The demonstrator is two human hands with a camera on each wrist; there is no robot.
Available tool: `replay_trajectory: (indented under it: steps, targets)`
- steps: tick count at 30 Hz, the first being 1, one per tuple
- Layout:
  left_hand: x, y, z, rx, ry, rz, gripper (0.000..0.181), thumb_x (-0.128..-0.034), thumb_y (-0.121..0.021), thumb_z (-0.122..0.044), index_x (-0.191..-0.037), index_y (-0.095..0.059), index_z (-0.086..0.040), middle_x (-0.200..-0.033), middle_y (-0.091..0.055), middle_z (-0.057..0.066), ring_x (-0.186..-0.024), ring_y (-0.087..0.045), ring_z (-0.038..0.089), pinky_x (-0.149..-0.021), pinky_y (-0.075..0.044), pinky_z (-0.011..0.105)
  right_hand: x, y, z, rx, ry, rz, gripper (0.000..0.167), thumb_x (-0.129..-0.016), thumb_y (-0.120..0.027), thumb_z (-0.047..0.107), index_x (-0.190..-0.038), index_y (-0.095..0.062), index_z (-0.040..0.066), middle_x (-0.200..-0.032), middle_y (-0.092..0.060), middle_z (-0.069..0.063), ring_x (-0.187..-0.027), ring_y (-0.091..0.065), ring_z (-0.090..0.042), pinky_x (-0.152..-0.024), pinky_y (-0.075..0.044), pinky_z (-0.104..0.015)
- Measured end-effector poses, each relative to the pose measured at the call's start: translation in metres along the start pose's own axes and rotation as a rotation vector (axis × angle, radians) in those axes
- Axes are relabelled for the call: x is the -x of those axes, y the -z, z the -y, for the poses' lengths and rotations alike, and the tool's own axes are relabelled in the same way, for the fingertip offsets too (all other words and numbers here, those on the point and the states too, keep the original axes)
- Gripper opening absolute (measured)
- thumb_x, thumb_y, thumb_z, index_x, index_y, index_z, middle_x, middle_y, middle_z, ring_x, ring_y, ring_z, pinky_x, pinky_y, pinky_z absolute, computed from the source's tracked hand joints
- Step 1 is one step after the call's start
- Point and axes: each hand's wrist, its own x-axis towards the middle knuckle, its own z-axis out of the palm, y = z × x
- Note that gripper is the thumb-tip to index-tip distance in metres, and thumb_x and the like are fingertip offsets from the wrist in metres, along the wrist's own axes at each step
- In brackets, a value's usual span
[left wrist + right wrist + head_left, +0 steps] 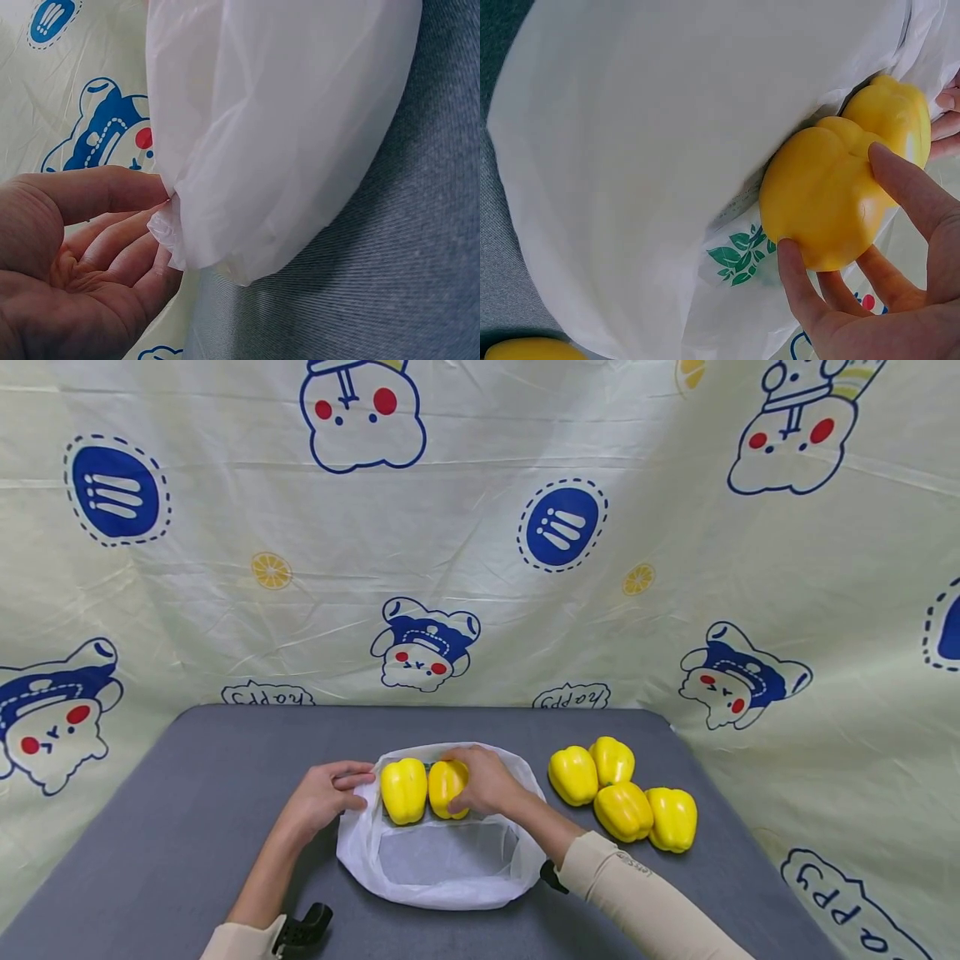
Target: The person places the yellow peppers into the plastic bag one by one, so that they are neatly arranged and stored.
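Observation:
A white plastic bag (442, 893) lies with its mouth spread wide on the grey table. My left hand (322, 793) pinches the bag's left rim; in the left wrist view this hand (97, 247) has its fingertips at the crumpled plastic (247, 150). Inside the bag's far side sits one yellow bell pepper (404, 791). Beside it, my right hand (487, 781) grips a second yellow bell pepper (446, 787). The right wrist view has the thumb and fingers of this hand (885, 292) around that pepper (821, 199), next to the first one (892, 116).
Several more yellow bell peppers (624, 812) lie grouped on the table, right of the bag. The grey tabletop (225, 777) stretches to a cartoon-printed curtain (480, 552) behind it. Green leaf print (742, 255) shows on the bag.

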Motion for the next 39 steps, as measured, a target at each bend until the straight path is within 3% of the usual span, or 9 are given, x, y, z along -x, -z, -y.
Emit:
replay_trajectory:
  steps: [24, 39]
  targets:
    - [0.0, 0.001, 0.0, 0.008, -0.002, 0.001, 0.051, -0.0831, -0.072, 0.005, -0.133, -0.065, -0.004, -0.127, -0.071, 0.014, -0.126, -0.062, 0.034, -0.099, -0.055, 0.047, 0.0, 0.001, 0.0, -0.007, -0.023, 0.01, 0.071, -0.071, -0.091, 0.016, -0.136, -0.063, 0.011, -0.135, -0.064, -0.009, -0.122, -0.057, -0.031, -0.107, -0.046, -0.052]
    - [0.0, 0.002, -0.001, 0.005, 0.004, 0.002, 0.051, -0.084, -0.072, 0.003, -0.134, -0.065, -0.006, -0.128, -0.071, 0.013, -0.127, -0.061, 0.035, -0.1, -0.054, 0.048, 0.008, 0.016, -0.007, -0.017, -0.042, 0.003, 0.075, -0.074, -0.089, 0.02, -0.141, -0.059, 0.015, -0.146, -0.058, -0.009, -0.136, -0.05, -0.035, -0.111, -0.042, -0.058]
